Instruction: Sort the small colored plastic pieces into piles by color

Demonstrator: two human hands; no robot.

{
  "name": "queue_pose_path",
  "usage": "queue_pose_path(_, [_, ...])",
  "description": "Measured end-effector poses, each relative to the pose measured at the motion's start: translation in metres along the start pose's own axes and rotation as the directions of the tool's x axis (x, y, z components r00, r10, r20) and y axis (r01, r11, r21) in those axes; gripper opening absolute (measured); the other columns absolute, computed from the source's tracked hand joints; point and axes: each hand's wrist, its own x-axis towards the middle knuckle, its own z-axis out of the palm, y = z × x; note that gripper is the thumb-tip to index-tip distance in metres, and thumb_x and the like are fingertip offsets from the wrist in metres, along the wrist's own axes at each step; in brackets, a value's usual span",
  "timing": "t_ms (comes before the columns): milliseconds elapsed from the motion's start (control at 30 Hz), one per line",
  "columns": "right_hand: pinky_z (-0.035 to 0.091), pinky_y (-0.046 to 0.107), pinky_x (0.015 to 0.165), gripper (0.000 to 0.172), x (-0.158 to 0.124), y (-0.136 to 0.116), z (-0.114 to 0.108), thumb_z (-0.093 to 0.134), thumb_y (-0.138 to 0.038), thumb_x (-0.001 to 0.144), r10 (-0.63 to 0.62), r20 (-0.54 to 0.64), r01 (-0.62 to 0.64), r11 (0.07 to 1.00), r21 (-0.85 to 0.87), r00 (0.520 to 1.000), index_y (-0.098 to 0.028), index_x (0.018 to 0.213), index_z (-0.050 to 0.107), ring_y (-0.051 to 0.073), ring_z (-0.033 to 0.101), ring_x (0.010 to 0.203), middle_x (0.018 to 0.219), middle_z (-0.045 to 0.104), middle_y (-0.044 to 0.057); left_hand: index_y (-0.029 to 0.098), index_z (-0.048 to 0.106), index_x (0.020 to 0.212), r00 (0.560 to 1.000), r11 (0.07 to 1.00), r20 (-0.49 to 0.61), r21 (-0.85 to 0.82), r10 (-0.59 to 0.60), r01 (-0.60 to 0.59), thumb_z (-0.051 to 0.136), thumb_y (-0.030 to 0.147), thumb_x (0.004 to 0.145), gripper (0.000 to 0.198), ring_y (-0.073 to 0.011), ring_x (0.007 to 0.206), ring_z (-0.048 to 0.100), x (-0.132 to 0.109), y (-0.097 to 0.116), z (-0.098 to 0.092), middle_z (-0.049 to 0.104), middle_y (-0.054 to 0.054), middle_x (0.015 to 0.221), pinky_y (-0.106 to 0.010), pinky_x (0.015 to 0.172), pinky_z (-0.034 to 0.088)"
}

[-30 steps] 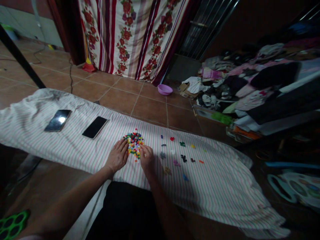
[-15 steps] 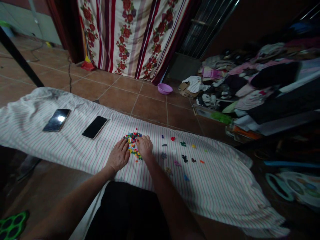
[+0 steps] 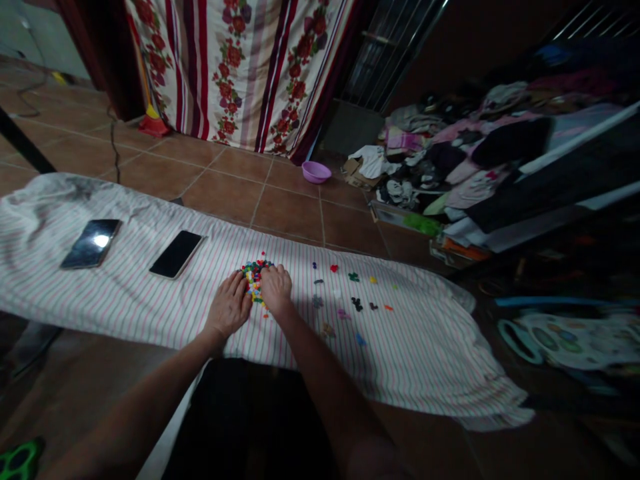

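A heap of small colourful beads (image 3: 254,275) lies on a pink-striped white cloth (image 3: 125,287) spread over the floor. My left hand (image 3: 229,308) rests flat beside the heap on its left, fingers stretched toward it. Over the right side of the heap sits my right hand (image 3: 275,287), fingers curled down onto the beads; what they pinch, if anything, is hidden. To the right, small sorted groups of beads (image 3: 350,300) lie apart by colour on the cloth.
Two dark phones (image 3: 176,254) (image 3: 91,243) lie on the cloth at the left. A purple bowl (image 3: 316,172) stands on the tiled floor before a floral curtain (image 3: 235,73). A pile of clothes (image 3: 450,160) fills the right side.
My right hand has moved up and left from the heap's near edge onto the heap, covering much of it. The left hand stays put. The camera has shifted slightly.
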Motion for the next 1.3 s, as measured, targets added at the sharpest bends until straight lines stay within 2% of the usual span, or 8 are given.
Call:
queue_pose_path(233, [0.039,0.034,0.09,0.021,0.007,0.009,0.013,0.048,-0.017,0.096,0.001,-0.029,0.003,0.992,0.123,1.0,-0.016,0.104,0.067,0.023,0.057,0.104,0.103,0.071,0.011,0.013,0.05,0.133,0.999,1.0,0.033,0.003,-0.017,0.016,0.041,0.031,0.095,0.043,-0.0315,0.142,0.039,0.0,-0.001,0.001,0.056,-0.019,0.139,-0.056,0.111,0.043])
queue_pose_path(367, [0.041,0.029,0.088,0.018,0.009,0.02,0.023,0.052,-0.021,0.095,0.046,-0.127,-0.006,0.954,0.299,0.991,-0.023,0.095,0.069,0.02,0.059,0.099,0.098,0.073,0.005,0.012,0.051,0.13,0.999,1.0,0.032,0.024,-0.002,0.001,0.042,0.029,0.095,0.041,-0.0305,0.142,0.04,0.001,0.0,0.001,0.057,-0.019,0.136,-0.054,0.111,0.044])
queue_pose_path(467, [0.043,0.028,0.089,0.019,0.009,0.029,0.031,0.052,-0.019,0.093,0.112,-0.205,-0.007,0.891,0.454,0.972,-0.024,0.097,0.07,0.018,0.061,0.096,0.098,0.073,0.002,0.013,0.051,0.13,0.999,1.0,0.034,0.017,0.004,-0.005,0.041,0.028,0.095,0.04,-0.0299,0.142,0.039,0.002,-0.001,0.0,0.057,-0.018,0.136,-0.054,0.111,0.043])
queue_pose_path(633, [0.05,0.028,0.086,0.025,0.005,0.05,0.047,0.046,-0.025,0.092,0.308,-0.232,-0.036,0.668,0.743,0.923,-0.025,0.098,0.071,0.017,0.066,0.093,0.097,0.074,0.002,0.012,0.05,0.131,1.0,1.0,0.021,0.011,0.019,-0.02,0.042,0.029,0.094,0.041,-0.0309,0.141,0.039,0.002,-0.002,0.001,0.056,-0.019,0.137,-0.054,0.11,0.044])
queue_pose_path(833, [0.057,0.032,0.076,0.03,-0.003,0.073,0.059,0.053,-0.044,0.084,0.398,-0.078,-0.041,0.281,0.959,0.914,-0.022,0.094,0.071,0.021,0.072,0.084,0.084,0.075,0.004,0.013,0.05,0.132,0.999,0.999,0.016,0.019,0.03,-0.03,0.042,0.029,0.094,0.042,-0.032,0.141,0.041,0.002,-0.003,0.001,0.056,-0.019,0.138,-0.056,0.109,0.045])
queue_pose_path(900, [0.057,0.033,0.077,0.033,-0.009,0.082,0.06,0.056,-0.047,0.08,0.42,-0.059,-0.038,0.22,0.975,0.905,-0.02,0.092,0.071,0.021,0.072,0.083,0.085,0.075,0.006,0.013,0.05,0.131,0.999,0.999,0.012,0.018,0.034,-0.035,0.042,0.029,0.094,0.041,-0.0322,0.141,0.041,0.002,-0.003,0.001,0.056,-0.02,0.137,-0.056,0.109,0.046])
queue_pose_path(1067, [0.057,0.033,0.076,0.037,-0.04,0.124,0.055,0.059,-0.047,0.074,0.51,-0.096,-0.066,0.29,0.955,0.855,-0.02,0.094,0.073,0.021,0.071,0.083,0.09,0.077,0.007,0.014,0.052,0.129,0.999,0.999,0.023,0.016,0.041,-0.041,0.042,0.03,0.094,0.04,-0.0319,0.14,0.042,0.002,-0.005,0.0,0.059,-0.018,0.134,-0.056,0.109,0.045])
queue_pose_path(1300, [0.056,0.033,0.074,0.042,-0.091,0.209,0.049,0.055,-0.04,0.069,0.714,-0.182,-0.208,0.422,0.882,0.676,-0.016,0.097,0.074,0.022,0.069,0.081,0.09,0.076,0.009,0.017,0.054,0.122,0.997,0.997,0.034,-0.002,0.075,-0.075,0.04,0.032,0.093,0.035,-0.0314,0.136,0.045,0.003,-0.006,-0.001,0.063,-0.016,0.125,-0.057,0.109,0.044])
